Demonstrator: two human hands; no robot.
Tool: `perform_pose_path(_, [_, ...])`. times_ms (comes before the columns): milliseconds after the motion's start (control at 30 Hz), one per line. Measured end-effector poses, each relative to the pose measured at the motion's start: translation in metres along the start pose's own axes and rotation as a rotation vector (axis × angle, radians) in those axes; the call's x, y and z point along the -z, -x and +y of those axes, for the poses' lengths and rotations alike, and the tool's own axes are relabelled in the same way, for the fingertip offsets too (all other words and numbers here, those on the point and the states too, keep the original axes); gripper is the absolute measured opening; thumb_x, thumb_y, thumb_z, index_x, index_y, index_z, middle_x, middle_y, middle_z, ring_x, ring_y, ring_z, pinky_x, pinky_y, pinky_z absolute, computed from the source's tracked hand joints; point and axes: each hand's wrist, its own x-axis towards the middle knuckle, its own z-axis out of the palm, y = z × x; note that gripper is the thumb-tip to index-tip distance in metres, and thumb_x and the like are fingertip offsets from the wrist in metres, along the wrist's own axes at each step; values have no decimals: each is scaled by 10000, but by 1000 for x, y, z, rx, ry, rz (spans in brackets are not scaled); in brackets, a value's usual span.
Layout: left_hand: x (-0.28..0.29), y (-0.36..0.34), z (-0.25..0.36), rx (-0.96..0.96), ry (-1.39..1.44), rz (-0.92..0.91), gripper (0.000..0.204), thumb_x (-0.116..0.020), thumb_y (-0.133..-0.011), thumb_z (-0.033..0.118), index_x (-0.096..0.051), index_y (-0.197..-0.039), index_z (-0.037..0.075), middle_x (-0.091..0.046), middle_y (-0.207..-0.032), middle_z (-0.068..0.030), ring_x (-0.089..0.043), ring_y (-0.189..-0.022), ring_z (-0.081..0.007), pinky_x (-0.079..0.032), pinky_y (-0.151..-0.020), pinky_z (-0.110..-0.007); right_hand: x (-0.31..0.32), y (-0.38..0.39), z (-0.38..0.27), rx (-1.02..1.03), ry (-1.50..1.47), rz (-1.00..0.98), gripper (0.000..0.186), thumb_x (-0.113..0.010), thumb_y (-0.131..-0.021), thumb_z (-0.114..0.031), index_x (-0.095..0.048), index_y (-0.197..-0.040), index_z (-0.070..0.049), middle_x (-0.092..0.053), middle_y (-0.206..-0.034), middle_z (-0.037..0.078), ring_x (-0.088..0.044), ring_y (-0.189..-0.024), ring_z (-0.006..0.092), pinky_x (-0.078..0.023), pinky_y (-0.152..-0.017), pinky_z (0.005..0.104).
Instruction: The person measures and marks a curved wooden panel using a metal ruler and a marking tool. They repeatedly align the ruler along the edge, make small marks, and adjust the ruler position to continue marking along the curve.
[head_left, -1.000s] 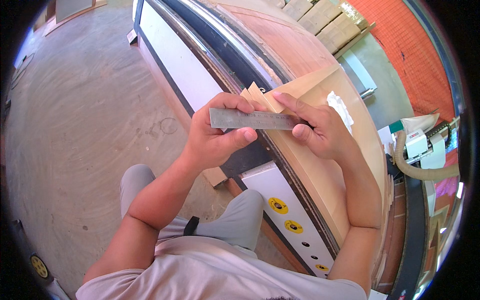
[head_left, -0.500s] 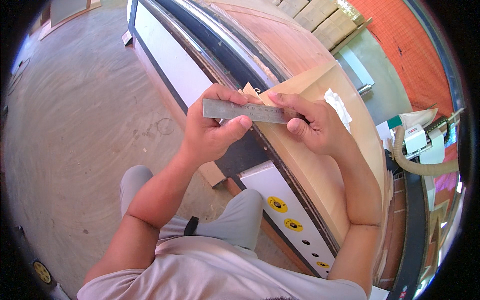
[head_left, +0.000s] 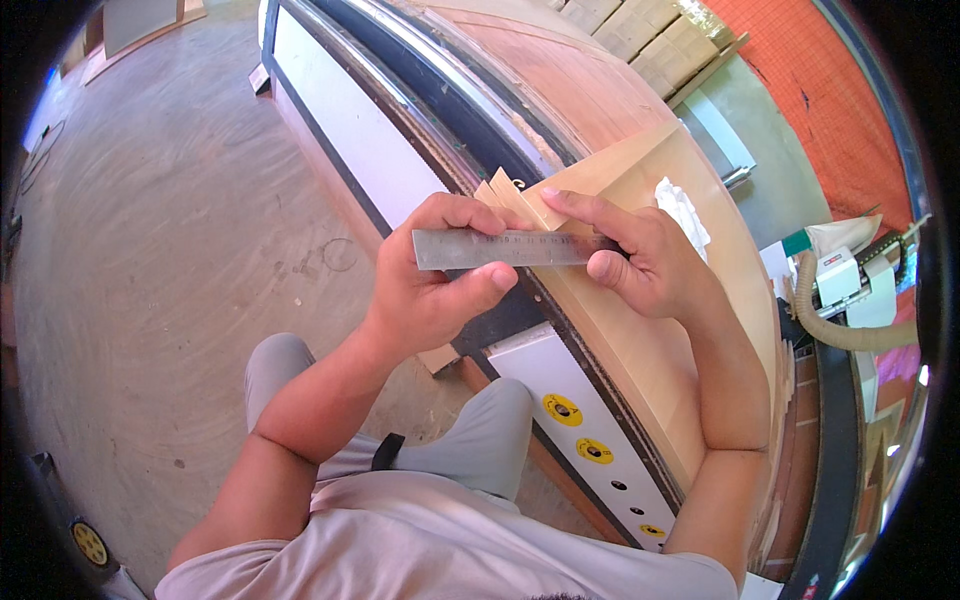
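Note:
A steel ruler lies crosswise between my hands. My left hand is closed on its left part, fingertips curled above it and thumb below. My right hand grips the other end between curled fingers and thumb, its index finger reaching onto thin light wooden strips behind the ruler. These strips rest at the edge of a pale wooden board on the machine bench, where my right forearm also lies. A crumpled white cloth or paper is on the board beside my right hand.
The bench front carries yellow round controls and dark rails. Stacked tan blocks or cartons and orange sheeting are at the upper right. A ribbed hose and white machine stand at the right. Concrete floor stretches along the left.
Both hands and the ruler rose slightly toward the top of the picture, then came back down a little lower. My grip looks much the same.

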Motion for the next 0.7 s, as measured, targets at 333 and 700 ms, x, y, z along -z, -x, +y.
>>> perform_pose_path(333, [0,-8,-4,-48,62,28,301,-760,-924,89,-562,-1141,25,-713,-1146,-145,-644,-972,-119,-530,-835,-280,-4,-4,-1,-20,-6,49,678,-554,-1007,-577,-537,-1473,-85,-578,-651,59,-573,-572,160,-445,-588,300])
perform_pose_path(700, [11,-16,-6,13,-67,96,328,-812,-890,162,-628,-1118,16,-661,-1026,-50,-601,-903,-82,-502,-776,-246,-4,-9,-4,-90,-55,50,602,-574,-1016,-509,-541,-1471,-116,-554,-643,37,-567,-595,137,-449,-612,287])
